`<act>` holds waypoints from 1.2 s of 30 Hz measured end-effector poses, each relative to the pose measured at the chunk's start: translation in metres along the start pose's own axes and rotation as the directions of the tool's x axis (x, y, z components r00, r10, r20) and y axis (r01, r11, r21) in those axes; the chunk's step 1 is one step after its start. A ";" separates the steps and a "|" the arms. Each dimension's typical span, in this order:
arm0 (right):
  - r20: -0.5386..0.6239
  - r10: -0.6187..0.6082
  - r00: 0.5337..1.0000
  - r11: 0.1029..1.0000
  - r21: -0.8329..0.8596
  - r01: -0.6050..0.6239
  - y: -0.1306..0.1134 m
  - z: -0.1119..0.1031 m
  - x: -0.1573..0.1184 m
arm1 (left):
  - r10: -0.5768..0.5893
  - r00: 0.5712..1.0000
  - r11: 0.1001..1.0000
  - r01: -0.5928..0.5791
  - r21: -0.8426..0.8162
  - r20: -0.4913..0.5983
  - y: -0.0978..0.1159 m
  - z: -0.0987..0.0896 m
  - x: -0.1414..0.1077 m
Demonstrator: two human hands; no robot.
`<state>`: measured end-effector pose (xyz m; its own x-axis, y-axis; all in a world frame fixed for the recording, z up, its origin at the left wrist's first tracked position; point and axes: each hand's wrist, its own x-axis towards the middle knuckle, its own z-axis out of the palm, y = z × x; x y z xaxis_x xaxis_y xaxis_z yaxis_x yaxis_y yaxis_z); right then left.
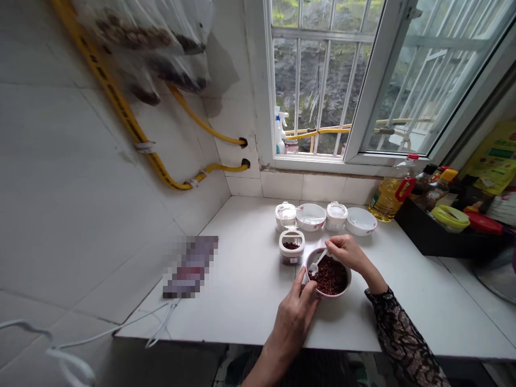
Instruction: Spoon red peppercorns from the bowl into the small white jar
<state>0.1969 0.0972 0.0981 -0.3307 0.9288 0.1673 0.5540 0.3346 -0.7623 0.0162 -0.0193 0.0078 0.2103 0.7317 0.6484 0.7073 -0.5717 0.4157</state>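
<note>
The person's right hand (346, 252), in a black lace sleeve (403, 336), pinches the handle of one small white spoon (317, 262) between thumb and fingers, its bowl dipping into the spice. The left hand (292, 322) curls its fingers (307, 287) around the near rim of one pink-rimmed white bowl (327, 295), which stands on a white countertop (403, 303) and holds a heap of dark red, grainy dried spice (329, 275). Just beside that bowl stands one white jar (291, 253), with a small amount of the same dark spice in its bottom. Further back are two more white jars (285, 215) (336, 216) with clear tops, their contents hard to tell, alternating with two small white bowls (310, 216) (360, 221). Past them stand one bottle of yellow cooking oil (389, 200) with a red handle and one black tray (427, 234) holding several bottles and a yellow-lidded tub (450, 218). A pixelated packet (189, 266) lies at the counter's left, near a white cable (161, 322). Two yellow gas hoses (205, 126) run along the tiled wall, below two clear plastic bags (141, 43) of dark contents.
</note>
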 end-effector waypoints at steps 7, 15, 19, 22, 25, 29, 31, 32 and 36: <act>-0.009 0.066 0.998 0.980 0.187 -0.064 0.005 -0.002 0.004 | -0.001 1.000 1.000 0.001 -0.011 -0.003 -0.001 0.000 -0.001; -0.031 -0.127 0.991 0.984 -0.133 0.122 -0.001 0.002 -0.001 | -0.017 1.000 1.000 0.017 0.008 -0.007 -0.001 0.001 -0.003; 0.052 -0.189 0.981 0.970 -0.144 0.195 -0.004 0.005 -0.002 | -0.016 1.000 1.000 0.016 0.007 0.006 -0.001 0.000 -0.002; 0.031 -0.126 0.992 0.987 -0.093 0.128 -0.003 0.004 -0.002 | -0.016 1.000 1.000 0.016 -0.003 0.007 -0.001 -0.001 -0.002; 0.015 -0.048 0.999 0.999 -0.001 0.048 -0.001 0.001 -0.002 | -0.011 1.000 1.000 0.011 -0.015 0.002 -0.001 -0.002 -0.002; 0.022 0.008 1.000 0.997 0.077 -0.010 0.002 -0.001 0.000 | -0.007 1.000 1.000 0.007 -0.019 -0.003 0.000 -0.004 -0.002; 0.023 0.006 1.000 0.998 0.064 -0.007 0.002 -0.001 0.000 | 0.000 1.000 1.000 0.000 -0.024 -0.008 0.001 -0.004 -0.002; 0.022 -0.010 1.000 0.999 0.040 0.009 0.002 0.000 0.000 | 0.000 1.000 1.000 -0.001 -0.025 -0.010 0.001 -0.003 -0.002; 0.037 -0.148 0.988 0.985 -0.084 0.151 -0.003 0.002 -0.001 | -0.007 1.000 1.000 0.007 -0.018 -0.013 0.001 -0.002 -0.002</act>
<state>0.1943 0.0949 0.0987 -0.4371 0.8625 0.2552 0.5600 0.4830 -0.6732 0.0151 -0.0223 0.0082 0.1966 0.7308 0.6536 0.6968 -0.5732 0.4313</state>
